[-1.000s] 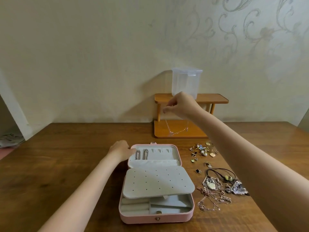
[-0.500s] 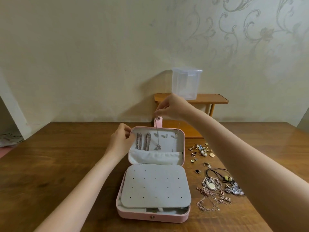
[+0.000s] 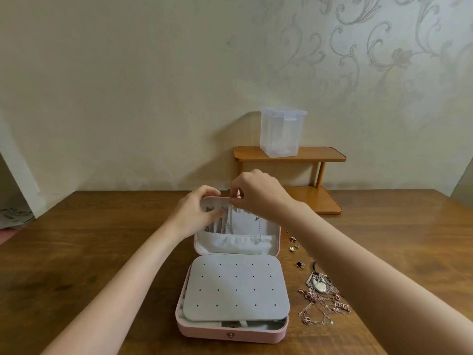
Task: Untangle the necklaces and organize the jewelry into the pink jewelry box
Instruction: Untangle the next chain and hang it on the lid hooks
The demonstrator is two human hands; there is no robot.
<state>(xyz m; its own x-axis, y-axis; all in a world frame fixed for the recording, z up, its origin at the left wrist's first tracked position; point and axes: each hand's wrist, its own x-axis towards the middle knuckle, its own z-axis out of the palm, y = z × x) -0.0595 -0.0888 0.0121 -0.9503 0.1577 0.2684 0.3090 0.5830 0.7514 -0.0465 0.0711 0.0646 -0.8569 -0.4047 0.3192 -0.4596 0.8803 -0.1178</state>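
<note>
Box first: pink rectangular jewelry box (image 3: 231,334) with a small round clasp on its front wall, standing open on the brown wooden table (image 3: 102,252), lid (image 3: 278,234) raised upright at the far side. Lid lining pale, with a gathered white pocket along its lower edge. A flat grey panel dotted with rows of small holes (image 3: 236,288) covers most of the base; a strip of compartments shows beneath its near edge. Several thin silver chains (image 3: 217,224) hang down inside the lid at its left half, another single thin chain (image 3: 259,226) further right. Left hand (image 3: 197,211) grips the lid's upper left corner, fingers curled over the rim, thumb at the lining. Right hand (image 3: 258,194) just beside it at the top rim, thumb and forefinger pinched together on the top of a hanging chain. To the right of the box, partly behind the right forearm, a tangled heap of rose-gold necklaces (image 3: 322,301) and some small loose earrings (image 3: 294,245). Behind, a small two-tier wooden shelf (image 3: 327,155) bearing a clear plastic lidded container (image 3: 281,131).
</note>
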